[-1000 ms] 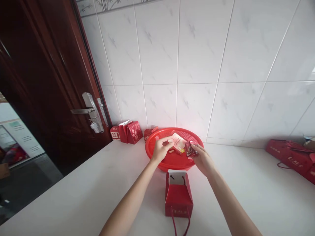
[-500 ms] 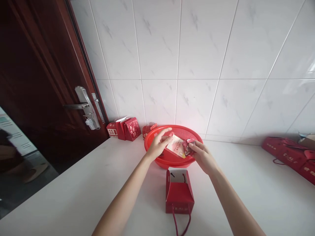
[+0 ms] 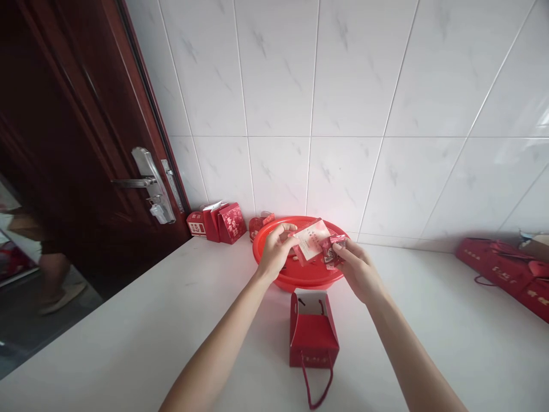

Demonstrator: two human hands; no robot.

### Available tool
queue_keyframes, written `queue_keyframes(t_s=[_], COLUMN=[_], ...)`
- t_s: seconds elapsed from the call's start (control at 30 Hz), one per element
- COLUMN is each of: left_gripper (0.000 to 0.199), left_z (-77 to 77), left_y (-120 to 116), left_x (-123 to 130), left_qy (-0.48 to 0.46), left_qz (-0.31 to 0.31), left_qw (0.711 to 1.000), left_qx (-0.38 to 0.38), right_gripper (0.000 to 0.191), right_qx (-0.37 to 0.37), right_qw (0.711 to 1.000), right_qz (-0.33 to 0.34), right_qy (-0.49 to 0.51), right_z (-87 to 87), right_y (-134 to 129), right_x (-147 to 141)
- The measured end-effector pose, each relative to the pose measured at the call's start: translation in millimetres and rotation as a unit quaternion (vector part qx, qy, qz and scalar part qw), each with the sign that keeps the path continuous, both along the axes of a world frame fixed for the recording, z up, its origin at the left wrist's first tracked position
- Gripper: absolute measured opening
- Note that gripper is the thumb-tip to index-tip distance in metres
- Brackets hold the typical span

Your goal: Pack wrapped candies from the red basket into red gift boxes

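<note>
Above a red plastic basket [image 3: 300,282], my left hand [image 3: 275,252] pinches a pale pink printed packet [image 3: 312,239] by its left side. My right hand [image 3: 355,266] has its fingers closed on a small red wrapped packet [image 3: 330,252], which overlaps the right edge of the pale one. Just in front of the basket stands a red gift box [image 3: 314,340] with its top open and a cord handle hanging toward me. The basket's contents are mostly hidden by my hands and the packets.
Small red boxes [image 3: 231,223] stand by the wall at left, beside a red item [image 3: 256,226] behind the basket. Red boxes [image 3: 506,274] lie at far right. A brown door [image 3: 86,114] borders the white table [image 3: 150,320]; a person's leg [image 3: 55,274] shows beyond.
The pale packet has risen slightly and turned, with its far end now higher. Both hands have shifted a little to the right. The person beyond the door has moved.
</note>
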State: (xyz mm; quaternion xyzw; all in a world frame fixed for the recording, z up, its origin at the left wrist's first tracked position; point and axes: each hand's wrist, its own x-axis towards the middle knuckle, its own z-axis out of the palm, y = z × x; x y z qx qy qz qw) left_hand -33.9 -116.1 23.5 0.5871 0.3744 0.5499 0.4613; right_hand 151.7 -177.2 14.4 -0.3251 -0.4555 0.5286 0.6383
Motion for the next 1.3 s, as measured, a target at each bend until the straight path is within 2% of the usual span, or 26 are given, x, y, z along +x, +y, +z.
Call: queue_keyframes(t_s=[0.1,0.17,0.27,0.4,0.5,0.63,0.8,0.9,1.13,1.3], left_gripper=[0.037,0.033,0.027,0.041,0.050,0.051,0.053,0.047,0.027,0.021], left_z=[8.3,14.2,21.2,24.9,24.8,24.9,25.2,23.4,22.2,24.3], left_y=[-7,-11,-16,-20,-22,-26,-30,-31,-34,-37], left_x=[-4,-7,-10,-14,-13,-10,-6,-5,-5,-5], left_qy=[0.053,0.084,0.116,0.153,0.149,0.107,0.055,0.042,0.010,0.009], left_qz=[-0.089,-0.135,-0.147,-0.171,-0.152,-0.097,-0.060,-0.046,-0.051,-0.075], left_qw=[0.994,0.987,0.981,0.970,0.970,0.978,0.984,0.987,0.990,0.989], left_qx=[-0.023,-0.003,0.046,0.085,0.120,0.149,0.156,0.146,0.130,0.130], right_gripper=[0.032,0.030,0.028,0.028,0.027,0.029,0.032,0.033,0.029,0.028], right_qx=[0.003,0.018,0.037,0.056,0.061,0.053,0.042,0.041,0.050,0.051], right_qw=[1.000,0.999,0.994,0.989,0.992,0.994,0.996,0.995,0.991,0.989], right_qz=[-0.023,-0.022,-0.011,0.000,-0.011,-0.037,-0.045,-0.044,-0.042,-0.037], right_qy=[-0.015,-0.044,-0.105,-0.135,-0.114,-0.083,-0.071,-0.081,-0.116,-0.130], right_z=[2.0,4.7,10.5,17.1,19.6,22.6,26.7,27.5,26.2,27.3], right_y=[-1,-4,-10,-17,-19,-20,-23,-24,-26,-27], right_x=[3,6,9,9,9,11,10,9,8,7])
